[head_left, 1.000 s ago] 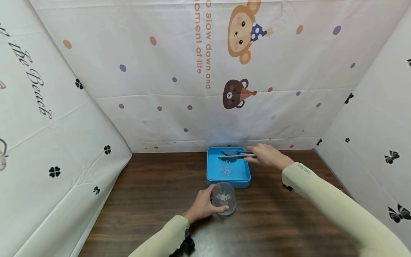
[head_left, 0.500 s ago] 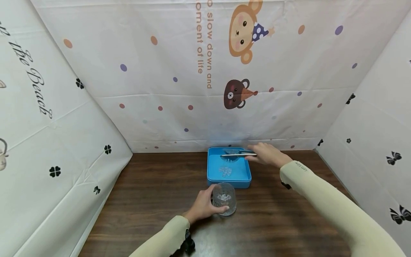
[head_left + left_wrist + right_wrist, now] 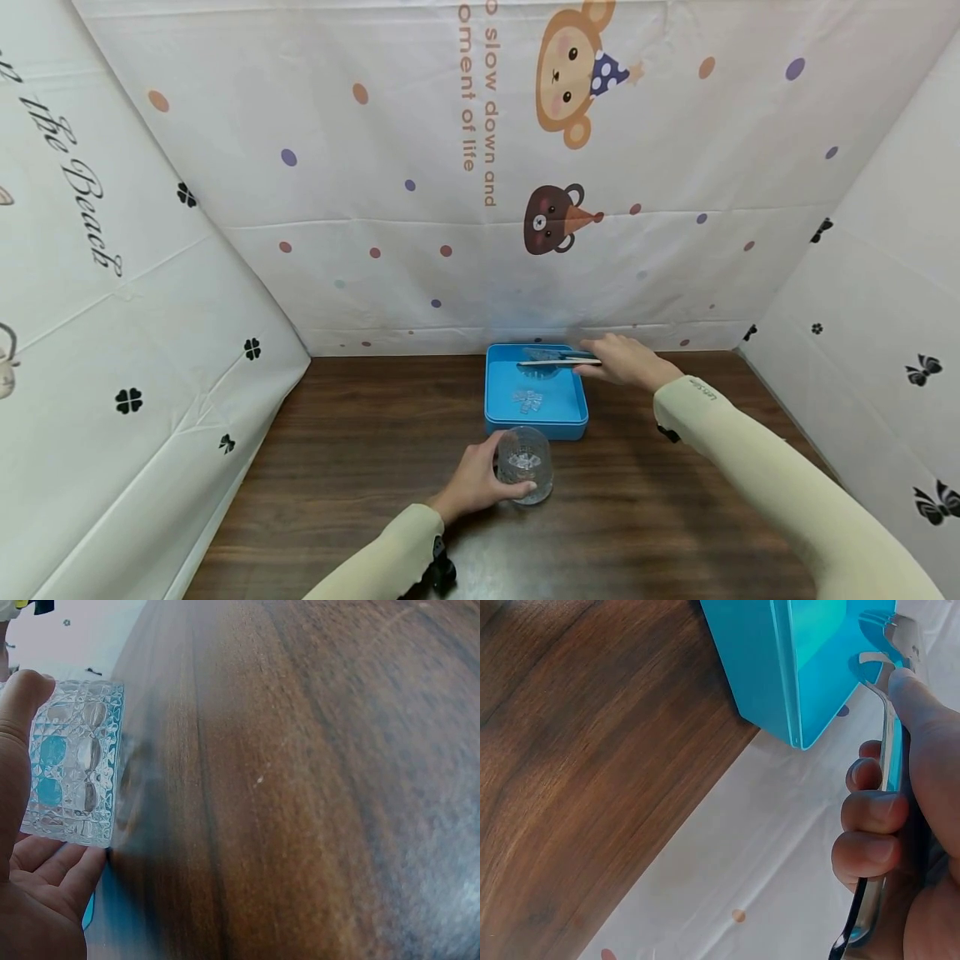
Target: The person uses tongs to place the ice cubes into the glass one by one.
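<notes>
My left hand holds a clear, patterned glass upright on the table, thumb on the near side and fingers on the far side. Pale clear bits show inside it. The left wrist view has its cut-pattern wall close up between thumb and fingers. My right hand grips metal tongs over the far part of a blue box. In the right wrist view the fingers curl round the tongs' arms, and the tips stand a little apart with nothing visible between them. A cluster of clear pieces lies in the box.
The dark wooden table carries the box at its back edge, close to the printed white back cloth. Similar white cloths rise at the left and right. The glass stands just in front of the box.
The tongs' tips have shifted slightly away from the clear pieces, and their two arms look a little differently turned. My left hand and the glass stay where they were.
</notes>
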A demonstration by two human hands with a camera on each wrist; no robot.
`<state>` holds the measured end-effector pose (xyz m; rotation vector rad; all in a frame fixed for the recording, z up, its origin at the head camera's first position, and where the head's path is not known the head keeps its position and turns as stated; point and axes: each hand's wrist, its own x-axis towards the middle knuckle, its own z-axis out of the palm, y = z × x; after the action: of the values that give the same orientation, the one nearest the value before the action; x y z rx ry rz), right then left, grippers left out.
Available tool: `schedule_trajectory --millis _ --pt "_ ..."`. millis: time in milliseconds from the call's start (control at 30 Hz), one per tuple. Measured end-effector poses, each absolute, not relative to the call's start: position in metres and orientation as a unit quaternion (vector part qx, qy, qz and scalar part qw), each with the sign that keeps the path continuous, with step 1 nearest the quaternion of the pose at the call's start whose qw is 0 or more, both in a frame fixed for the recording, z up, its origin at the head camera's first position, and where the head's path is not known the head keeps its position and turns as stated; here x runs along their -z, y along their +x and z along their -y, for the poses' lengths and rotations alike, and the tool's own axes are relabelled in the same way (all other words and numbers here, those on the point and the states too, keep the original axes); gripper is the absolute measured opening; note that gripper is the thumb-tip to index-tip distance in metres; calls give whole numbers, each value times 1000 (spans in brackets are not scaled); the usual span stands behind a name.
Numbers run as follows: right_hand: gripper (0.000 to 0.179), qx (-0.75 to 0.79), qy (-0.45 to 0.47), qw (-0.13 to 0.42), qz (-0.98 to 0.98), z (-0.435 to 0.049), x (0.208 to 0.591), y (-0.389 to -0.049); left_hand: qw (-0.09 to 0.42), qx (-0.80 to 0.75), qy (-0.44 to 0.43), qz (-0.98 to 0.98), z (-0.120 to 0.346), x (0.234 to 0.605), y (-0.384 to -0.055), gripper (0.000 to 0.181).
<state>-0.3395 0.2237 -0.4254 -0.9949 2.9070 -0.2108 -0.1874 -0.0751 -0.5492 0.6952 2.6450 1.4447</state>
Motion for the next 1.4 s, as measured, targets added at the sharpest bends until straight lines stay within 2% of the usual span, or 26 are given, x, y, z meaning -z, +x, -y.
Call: schedule_trajectory --millis 800,1400 --pt "46 6 -355 37 -934 -213 433 -339 18 -458 223 -860 75 550 -187 80" --pt "44 5 -344 69 -936 -207 428 -337 23 -468 222 -855 75 550 -187 76"
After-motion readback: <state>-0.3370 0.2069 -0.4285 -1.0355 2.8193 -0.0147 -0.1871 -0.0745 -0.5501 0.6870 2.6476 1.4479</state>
